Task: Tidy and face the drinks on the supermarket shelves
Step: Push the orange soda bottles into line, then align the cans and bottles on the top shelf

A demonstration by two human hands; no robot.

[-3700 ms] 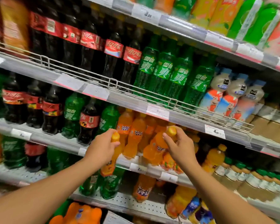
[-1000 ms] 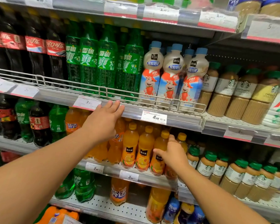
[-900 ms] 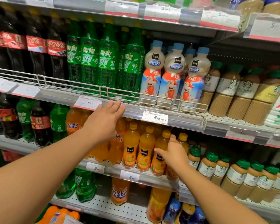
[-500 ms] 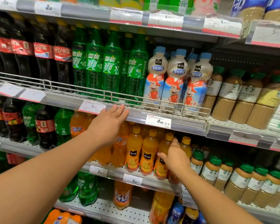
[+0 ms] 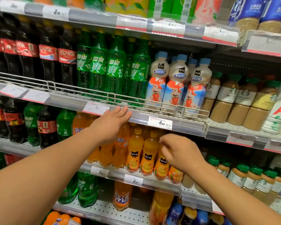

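Note:
Small orange juice bottles [image 5: 134, 153] with black labels stand in a row on the middle shelf, labels facing out. My right hand [image 5: 180, 153] hovers in front of the third one, fingers loosely curled, hiding its cap and neck; I see nothing held in it. My left hand [image 5: 110, 125] rests flat with straight fingers on the price rail [image 5: 141, 116] of the shelf above. Orange soda bottles [image 5: 120, 143] stand just left of the juice, partly behind my left wrist.
On the shelf above are cola bottles [image 5: 47, 59], green lemon-lime soda bottles [image 5: 113, 70] and blue-capped milk drinks [image 5: 175, 85] behind a wire fence. Coffee bottles [image 5: 243, 98] fill the right side, with more green-capped ones [image 5: 250, 179] lower right.
My right hand has come back and up from the juice bottle it was touching. My left hand has stayed on the price rail. The camera has tilted slightly.

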